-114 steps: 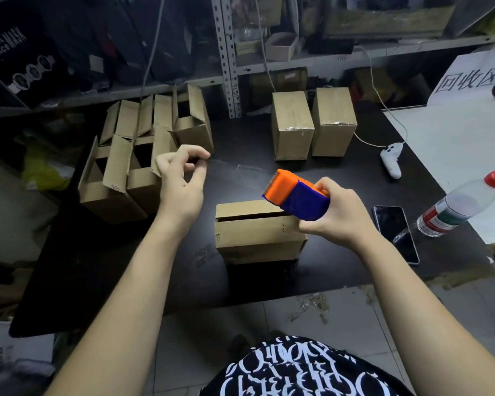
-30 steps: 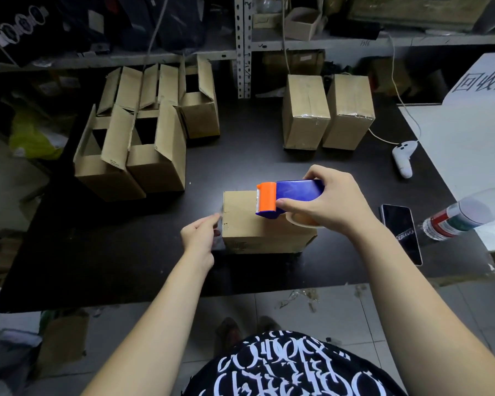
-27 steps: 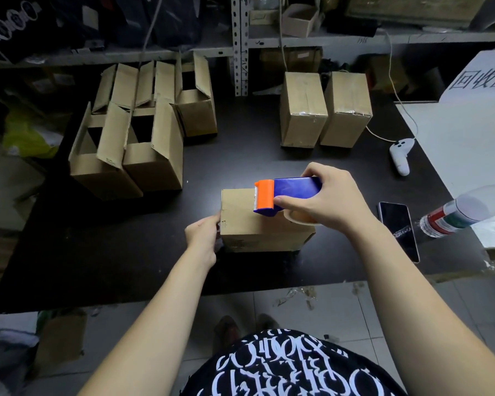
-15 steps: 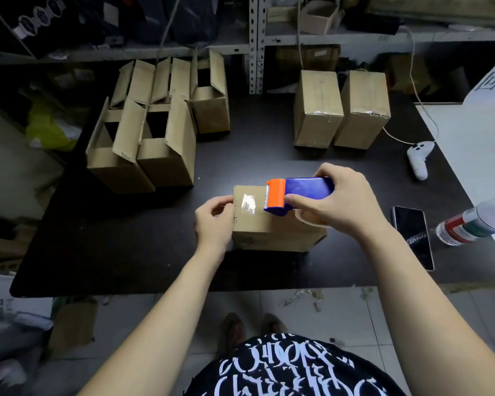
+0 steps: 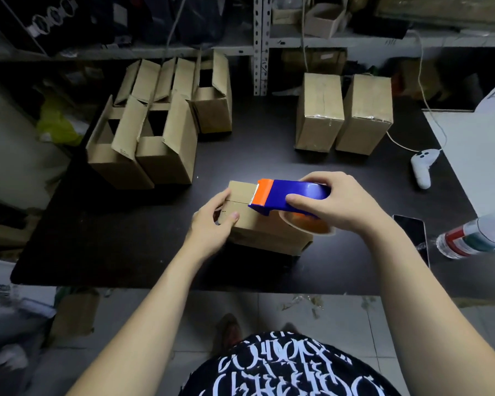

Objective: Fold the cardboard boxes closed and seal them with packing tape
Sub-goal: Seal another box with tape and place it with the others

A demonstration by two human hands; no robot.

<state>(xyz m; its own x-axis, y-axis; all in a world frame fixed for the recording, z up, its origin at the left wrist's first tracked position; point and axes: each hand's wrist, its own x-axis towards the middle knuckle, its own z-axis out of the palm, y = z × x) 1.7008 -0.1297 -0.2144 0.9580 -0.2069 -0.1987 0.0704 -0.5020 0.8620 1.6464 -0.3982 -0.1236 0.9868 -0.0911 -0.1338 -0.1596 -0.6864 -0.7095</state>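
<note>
Progress check: two taped brown cardboard boxes (image 5: pixel 319 110) stand far right, and open-flapped cardboard boxes (image 5: pixel 155 130) wait far left. Small brown cardboard box (image 5: pixel 257 221) sits mid-table, its seam looking mostly bare. Left hand (image 5: pixel 212 227) has fingers curled round its left end, right hand (image 5: pixel 337 204) is clamped on blue-and-orange plastic tape dispenser (image 5: pixel 289 195) just above.

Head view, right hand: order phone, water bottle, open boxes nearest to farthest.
1. Phone, just right of the right hand.
2. Water bottle, beyond the phone, at the right edge.
3. Open boxes, far back left.
</note>
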